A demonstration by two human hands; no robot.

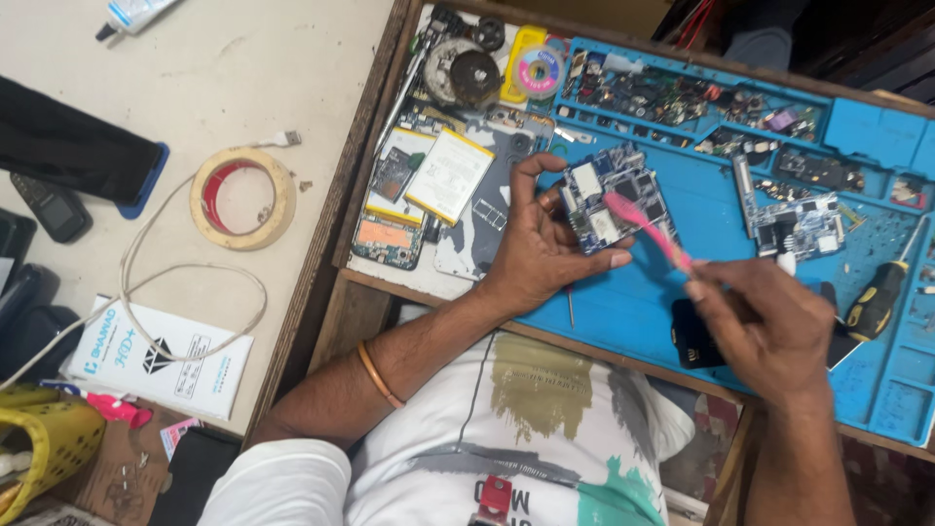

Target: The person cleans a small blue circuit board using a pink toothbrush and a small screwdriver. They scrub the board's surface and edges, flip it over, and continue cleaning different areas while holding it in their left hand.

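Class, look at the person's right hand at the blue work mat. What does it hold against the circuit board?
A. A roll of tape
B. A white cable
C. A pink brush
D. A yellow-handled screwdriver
C: the right hand grips a pink brush whose head rests on the circuit board held by the left hand.

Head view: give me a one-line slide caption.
Left hand holds a small circuit board over a blue work mat while the right hand brushes it with a pink toothbrush.
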